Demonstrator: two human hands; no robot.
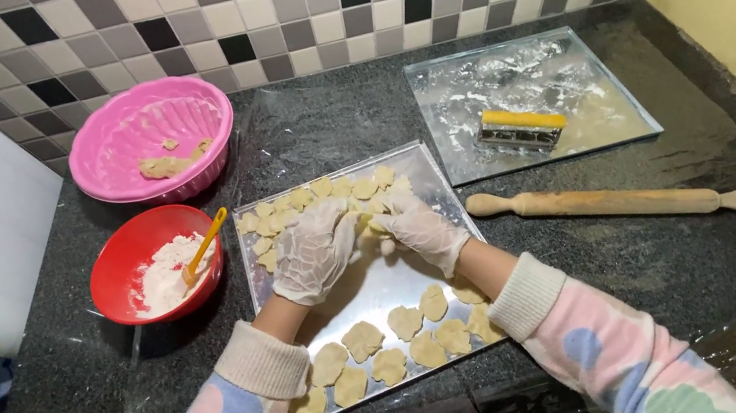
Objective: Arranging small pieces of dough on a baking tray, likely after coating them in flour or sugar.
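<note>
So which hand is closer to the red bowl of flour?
Left. The left hand rests on the baking tray, just right of the red bowl. The right hand is farther right, over the tray's middle, beyond the left hand.

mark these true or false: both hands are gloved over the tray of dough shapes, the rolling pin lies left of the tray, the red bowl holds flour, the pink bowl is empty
1. Both gloved hands, left hand and right hand, are over the metal tray of dough shapes. True.
2. The rolling pin lies left of the tray. False: it lies to the right.
3. The red bowl holds flour. True, with a yellow spoon in it.
4. The pink bowl is empty. False: some dough sits inside.
</note>
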